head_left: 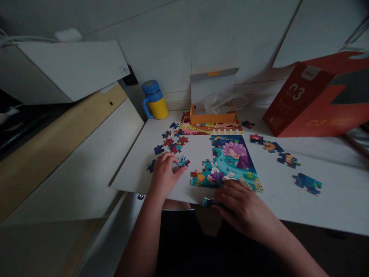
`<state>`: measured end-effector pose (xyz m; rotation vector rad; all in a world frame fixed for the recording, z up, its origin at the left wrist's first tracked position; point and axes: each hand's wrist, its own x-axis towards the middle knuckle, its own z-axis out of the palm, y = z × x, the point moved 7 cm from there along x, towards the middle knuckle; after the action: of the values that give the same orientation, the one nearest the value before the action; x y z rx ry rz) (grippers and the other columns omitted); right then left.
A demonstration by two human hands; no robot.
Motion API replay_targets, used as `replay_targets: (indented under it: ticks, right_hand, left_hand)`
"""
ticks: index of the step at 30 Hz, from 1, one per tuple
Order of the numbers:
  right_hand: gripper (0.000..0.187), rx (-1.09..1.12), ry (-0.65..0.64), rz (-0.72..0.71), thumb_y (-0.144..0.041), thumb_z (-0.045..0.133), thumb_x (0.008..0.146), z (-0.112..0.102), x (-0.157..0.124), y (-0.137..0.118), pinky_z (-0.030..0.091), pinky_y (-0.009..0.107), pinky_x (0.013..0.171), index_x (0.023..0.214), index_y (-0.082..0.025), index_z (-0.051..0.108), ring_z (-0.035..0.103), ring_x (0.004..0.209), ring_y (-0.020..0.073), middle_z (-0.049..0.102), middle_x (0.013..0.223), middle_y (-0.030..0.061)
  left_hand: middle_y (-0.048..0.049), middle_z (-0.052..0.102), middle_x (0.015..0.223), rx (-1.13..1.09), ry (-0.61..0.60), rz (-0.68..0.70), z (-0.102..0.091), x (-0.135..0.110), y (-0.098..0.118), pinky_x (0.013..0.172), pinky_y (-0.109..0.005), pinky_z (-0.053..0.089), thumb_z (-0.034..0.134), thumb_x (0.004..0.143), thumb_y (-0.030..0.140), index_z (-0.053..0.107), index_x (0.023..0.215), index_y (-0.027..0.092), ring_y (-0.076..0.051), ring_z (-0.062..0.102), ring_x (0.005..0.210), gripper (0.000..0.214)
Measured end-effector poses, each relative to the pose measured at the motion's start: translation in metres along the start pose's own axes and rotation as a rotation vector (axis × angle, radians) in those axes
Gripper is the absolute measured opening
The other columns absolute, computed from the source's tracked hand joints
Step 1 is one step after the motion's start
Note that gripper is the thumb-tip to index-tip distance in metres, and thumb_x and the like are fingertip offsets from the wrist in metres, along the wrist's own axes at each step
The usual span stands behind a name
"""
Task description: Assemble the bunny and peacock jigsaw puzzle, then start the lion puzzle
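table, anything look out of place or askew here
The red box at the right lies tipped at a slant. The orange box sits on another puzzle picture. One piece by the right hand lies right at the table edge.

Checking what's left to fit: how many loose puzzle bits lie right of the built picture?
5. One bit beside the orange box, a red one, an orange-marked one, a multicoloured one and a blue one farthest right. Others may be hidden.
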<state>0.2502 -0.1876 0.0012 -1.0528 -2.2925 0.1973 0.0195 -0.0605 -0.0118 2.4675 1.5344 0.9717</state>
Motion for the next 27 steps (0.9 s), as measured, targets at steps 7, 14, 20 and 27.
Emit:
replay_targets:
  ticks: [7, 14, 20, 27]
  right_hand:
    - [0.011, 0.004, 0.003, -0.006, -0.025, 0.062, 0.108, 0.0008, -0.0001, 0.0003, 0.056, 0.048, 0.097, 0.11, -0.02, 0.071, 0.072, 0.097, 0.0271, 0.077, 0.1, 0.0072]
    - [0.009, 0.022, -0.005, 0.003, -0.024, 0.063, 0.107, -0.0001, -0.0002, 0.0004, 0.057, 0.048, 0.096, 0.108, -0.02, 0.071, 0.072, 0.095, 0.0267, 0.077, 0.099, 0.0059]
    - [0.009, 0.018, 0.0, -0.003, -0.024, 0.064, 0.106, 0.0004, -0.0002, 0.0008, 0.057, 0.048, 0.095, 0.108, -0.02, 0.072, 0.072, 0.095, 0.0268, 0.077, 0.099, 0.0064]
    - [0.01, 0.017, 0.008, -0.004, -0.024, 0.063, 0.107, -0.0001, -0.0008, 0.0008, 0.058, 0.05, 0.097, 0.107, -0.02, 0.072, 0.073, 0.095, 0.0268, 0.078, 0.099, 0.0059]
  left_hand:
    - [-0.0105, 0.068, 0.131, 0.042, -0.021, -0.023, -0.0009, 0.0005, 0.0027, 0.113, -0.052, 0.054, 0.088, 0.091, 0.036, 0.063, 0.121, 0.025, -0.032, 0.065, 0.127, 0.04]
    - [-0.0097, 0.069, 0.132, 0.023, -0.045, -0.031, -0.0006, 0.0005, 0.0028, 0.114, -0.052, 0.054, 0.085, 0.094, 0.034, 0.067, 0.119, 0.025, -0.031, 0.065, 0.128, 0.033]
    - [-0.0085, 0.069, 0.133, -0.011, -0.078, 0.0, -0.0024, 0.0018, 0.0078, 0.115, -0.051, 0.054, 0.078, 0.095, 0.026, 0.068, 0.118, 0.025, -0.029, 0.065, 0.128, 0.025]
    - [-0.0095, 0.069, 0.135, 0.057, -0.092, -0.021, 0.0008, 0.0015, 0.0084, 0.116, -0.053, 0.052, 0.071, 0.094, 0.019, 0.068, 0.125, 0.025, -0.031, 0.065, 0.13, 0.032]
